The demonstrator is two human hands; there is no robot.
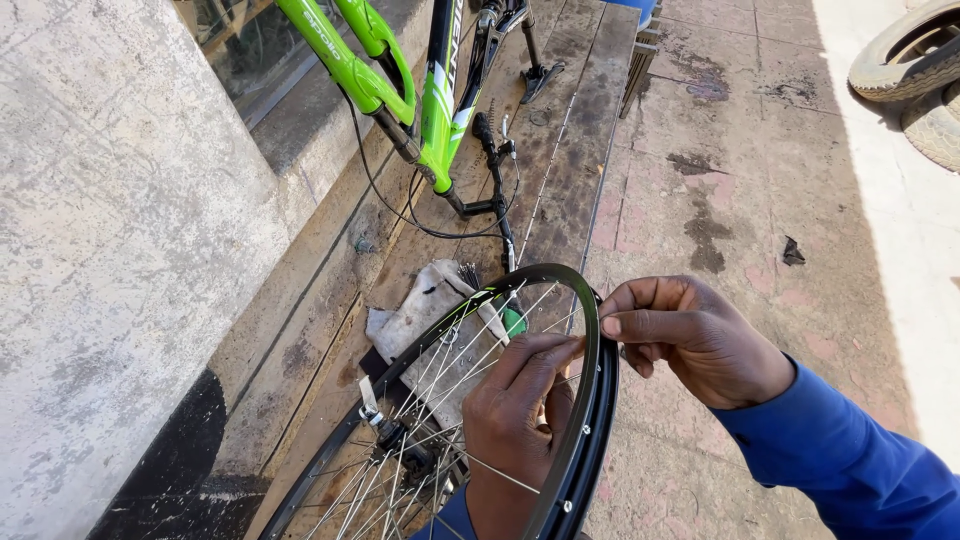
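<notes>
Wheel: black bicycle wheel [590, 400], rim upright and slightly tilted, lower middle of view, resting over the near end of the wooden bench [570, 170]; top of rim about level with both hands.
Spokes: thin silver spokes [440, 370] fanning from hub [395, 432] to rim, several loose-looking and crossing; exact lacing hard to tell.
Left hand: left hand [515, 420] inside the rim, among the spokes, fingers bent and drawn together, fingertips [565, 348] pressed at the inner face of the rim near its top; seems pinched on a spoke end, too small to confirm.
Right hand: right hand [695, 335] outside the rim, just to the right of it, thumb and forefinger closed together against the outer edge, opposite the left fingertips; whatever sits between them too small to see.
Sleeve: blue sleeve [850, 460] on right forearm, entering from lower right corner.
Rag: dirty whitish rag [425, 310] lying on bench behind the wheel, seen partly through the spokes.
Green bit: small green object [513, 322] just behind the rim near the rag, kind unclear.
Bike frame: bright green and black bicycle frame [400, 90] at far end of bench, leaning toward the concrete wall [120, 250] on the left, black cable [385, 195] looping down from it.
Loose spokes: a few long thin spokes [550, 160] lying lengthwise on the bench.
Ground: stained paved ground [720, 180] right of bench.
Tyres: old tyres [915, 75] top right corner, well apart from the hands.
</notes>
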